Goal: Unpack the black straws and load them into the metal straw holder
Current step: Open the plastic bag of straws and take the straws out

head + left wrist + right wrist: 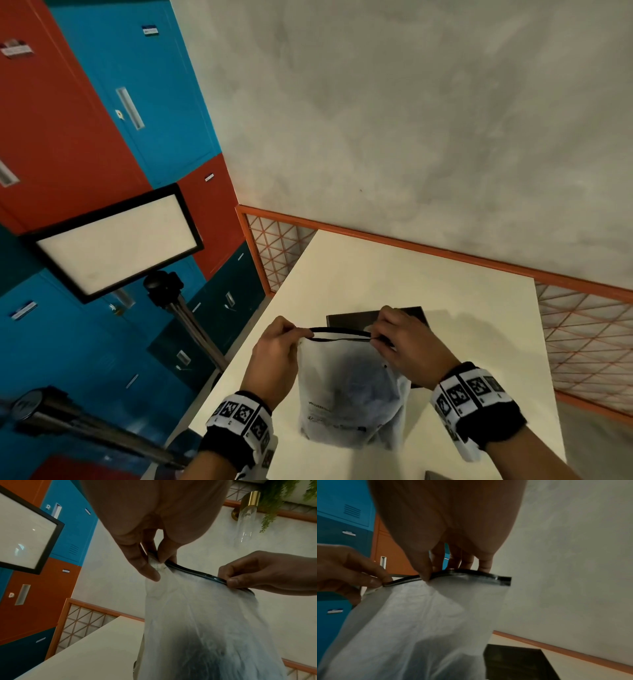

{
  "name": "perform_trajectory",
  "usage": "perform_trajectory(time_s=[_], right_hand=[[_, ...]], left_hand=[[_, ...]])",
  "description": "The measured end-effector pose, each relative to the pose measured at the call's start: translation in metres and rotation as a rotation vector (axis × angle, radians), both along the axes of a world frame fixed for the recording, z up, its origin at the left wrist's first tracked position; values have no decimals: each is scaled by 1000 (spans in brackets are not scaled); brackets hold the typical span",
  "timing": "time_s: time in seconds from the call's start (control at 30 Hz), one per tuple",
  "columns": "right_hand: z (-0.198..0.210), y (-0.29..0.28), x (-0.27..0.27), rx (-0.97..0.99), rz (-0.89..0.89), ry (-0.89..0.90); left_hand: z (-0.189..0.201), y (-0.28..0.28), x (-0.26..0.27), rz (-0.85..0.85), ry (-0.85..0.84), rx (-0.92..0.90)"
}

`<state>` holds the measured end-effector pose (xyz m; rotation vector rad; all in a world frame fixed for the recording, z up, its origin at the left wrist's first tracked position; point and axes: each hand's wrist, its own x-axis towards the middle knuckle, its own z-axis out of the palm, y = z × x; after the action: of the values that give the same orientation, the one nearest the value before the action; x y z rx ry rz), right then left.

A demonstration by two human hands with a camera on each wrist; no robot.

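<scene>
A frosted white zip bag [349, 390] stands on the white table [428, 284], with dark contents showing dimly through its lower half. A black zip strip [339, 334] runs along its top, and its two lips are slightly parted. My left hand [274, 346] pinches the strip's left end [169, 563]. My right hand [404, 339] pinches the strip towards its right end [436, 575]. Behind the bag and my right hand sits a dark boxy metal holder [352, 318], also in the right wrist view [517, 661]. No straws are plainly seen.
An orange-framed mesh rail [582, 342] runs along the table's far and right sides under a grey wall. Red and blue lockers [102, 120], a framed light panel [116, 240] on a stand and a tripod leg [85, 431] are at left. A glass-and-brass wall lamp [247, 513] hangs by greenery.
</scene>
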<state>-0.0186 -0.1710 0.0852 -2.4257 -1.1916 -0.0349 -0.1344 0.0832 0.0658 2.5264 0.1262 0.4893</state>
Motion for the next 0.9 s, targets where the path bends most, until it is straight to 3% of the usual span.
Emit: perform_trajectory(time_s=[0.17,0.27,0.4,0.53,0.73,0.9], right_hand=[[7,-17,-3,19,-54,-5],[11,-22,-9,58,-91,151],[4,-18,-15,-121,-153,229],[-6,-10,-20,-235,-248,317],[-26,-7,-30,-205,-283,603],[-31,1,-44,-50,-339,801]], left_hand=[[0,12,-1,62,-8,-36],[4,12,-4,56,17,-80],[11,-2,-7,41,21,-165],[3,-7,-5,70,3,-109],[-20,-12,-13,67,225,-32],[-39,-23,-21,3,559,-177]])
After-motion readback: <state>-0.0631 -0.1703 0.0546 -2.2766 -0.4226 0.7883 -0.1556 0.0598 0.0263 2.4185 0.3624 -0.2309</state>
